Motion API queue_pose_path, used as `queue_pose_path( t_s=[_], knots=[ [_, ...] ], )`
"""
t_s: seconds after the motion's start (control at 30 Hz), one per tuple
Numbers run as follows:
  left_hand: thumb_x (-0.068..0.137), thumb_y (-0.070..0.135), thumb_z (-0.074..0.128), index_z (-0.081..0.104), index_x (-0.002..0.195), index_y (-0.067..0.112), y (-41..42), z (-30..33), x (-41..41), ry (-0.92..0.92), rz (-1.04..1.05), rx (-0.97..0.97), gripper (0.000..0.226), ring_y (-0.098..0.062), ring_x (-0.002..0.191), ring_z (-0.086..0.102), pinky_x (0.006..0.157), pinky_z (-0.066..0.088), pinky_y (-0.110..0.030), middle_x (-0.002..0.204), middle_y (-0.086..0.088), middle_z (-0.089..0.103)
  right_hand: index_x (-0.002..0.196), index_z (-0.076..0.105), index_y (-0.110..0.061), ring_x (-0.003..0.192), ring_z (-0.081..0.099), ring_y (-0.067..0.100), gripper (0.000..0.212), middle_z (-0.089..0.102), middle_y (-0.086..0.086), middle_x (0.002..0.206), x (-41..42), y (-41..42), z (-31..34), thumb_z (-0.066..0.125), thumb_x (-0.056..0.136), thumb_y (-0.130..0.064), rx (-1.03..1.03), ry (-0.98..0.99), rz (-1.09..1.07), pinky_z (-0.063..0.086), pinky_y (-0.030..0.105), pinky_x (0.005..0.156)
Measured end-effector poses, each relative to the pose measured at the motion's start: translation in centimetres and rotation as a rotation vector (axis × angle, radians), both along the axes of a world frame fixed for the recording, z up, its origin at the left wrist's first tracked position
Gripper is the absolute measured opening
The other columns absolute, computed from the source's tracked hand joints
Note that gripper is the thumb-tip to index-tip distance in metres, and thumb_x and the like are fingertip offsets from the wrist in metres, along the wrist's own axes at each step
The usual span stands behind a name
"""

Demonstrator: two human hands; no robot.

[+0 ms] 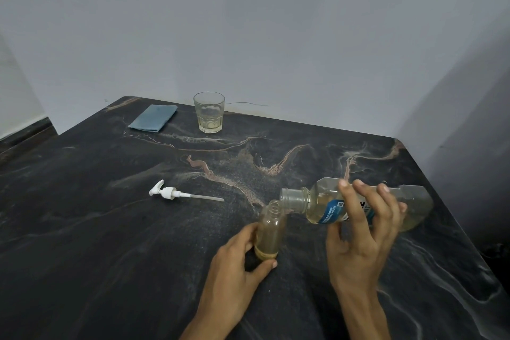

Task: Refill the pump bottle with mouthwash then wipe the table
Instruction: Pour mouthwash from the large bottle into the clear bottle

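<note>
On table (110, 229), hands tilting mouthwash bottle (325, 207)

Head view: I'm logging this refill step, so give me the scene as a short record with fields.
stage: pouring mouthwash into the pump bottle
left hand: grips the pump bottle near its base, upright on the table
right hand: holds the mouthwash bottle tipped, mouth over the pump bottle's open neck
pump bottle fill: thin layer at the bottom
pump: off, lying on the table to the left
cloth: folded, far left, untouched
glass: far edge, a little pale liquid inside
</note>
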State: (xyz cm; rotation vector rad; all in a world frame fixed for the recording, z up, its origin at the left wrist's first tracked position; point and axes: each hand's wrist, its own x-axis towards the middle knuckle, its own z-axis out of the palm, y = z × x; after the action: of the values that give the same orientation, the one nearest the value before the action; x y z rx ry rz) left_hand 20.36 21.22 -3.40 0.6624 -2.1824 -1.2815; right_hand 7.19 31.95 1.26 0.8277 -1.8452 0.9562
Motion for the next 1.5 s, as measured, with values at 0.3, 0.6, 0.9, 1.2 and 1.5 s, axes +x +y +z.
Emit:
queue_pose_path(
  t_s=[0.3,0.6,0.9,1.2,1.5],
  knots=[
    [0.072,0.02,0.08,0.056,0.117,0.032,0.01,0.12,0.06,-0.013,-0.006,0.007,0.052,0.004,0.106,0.061,0.095,0.05,-0.032,0.11,0.012,0.068,0.126,0.047,-0.021,0.13,0.026,0.016,0.083,0.044,0.003,0.123,-0.16,-0.03,-0.12,0.075,0.06,0.021,0.0,0.013,-0.002,0.006,0.033,0.119],
    [0.072,0.021,0.079,0.056,0.117,0.034,0.07,0.24,0.05,-0.014,-0.004,0.009,0.052,0.006,0.106,0.06,0.095,0.05,-0.03,0.11,0.014,0.067,0.125,0.046,-0.021,0.128,0.029,0.021,0.089,0.043,0.003,0.123,0.02,0.02,-0.01,0.079,0.054,0.021,0.012,-0.006,-0.003,0.004,0.032,0.119],
    [0.071,0.018,0.08,0.058,0.112,0.032,0.06,0.12,0.03,-0.012,0.003,-0.003,0.049,0.005,0.103,0.062,0.093,0.051,-0.033,0.105,0.014,0.069,0.124,0.048,-0.02,0.13,0.027,0.017,0.086,0.044,0.003,0.123,-0.07,-0.06,-0.2,0.079,0.055,0.021,0.012,0.01,0.003,0.005,0.033,0.119],
    [0.07,0.019,0.08,0.057,0.11,0.036,0.01,0.05,0.03,-0.006,0.003,0.003,0.049,0.007,0.103,0.061,0.093,0.051,-0.032,0.105,0.016,0.069,0.125,0.048,-0.02,0.13,0.027,0.017,0.076,0.044,0.003,0.124,-0.04,0.0,-0.15,0.072,0.062,0.015,-0.008,0.019,0.011,0.005,0.033,0.119],
    [0.071,0.02,0.08,0.056,0.114,0.037,-0.04,-0.04,-0.01,-0.007,-0.001,0.011,0.052,0.004,0.106,0.061,0.095,0.051,-0.033,0.109,0.015,0.068,0.126,0.047,-0.02,0.13,0.027,0.017,0.075,0.044,0.003,0.123,0.02,-0.02,0.01,0.072,0.063,0.013,-0.009,0.024,0.001,0.006,0.034,0.119]
  ],
)
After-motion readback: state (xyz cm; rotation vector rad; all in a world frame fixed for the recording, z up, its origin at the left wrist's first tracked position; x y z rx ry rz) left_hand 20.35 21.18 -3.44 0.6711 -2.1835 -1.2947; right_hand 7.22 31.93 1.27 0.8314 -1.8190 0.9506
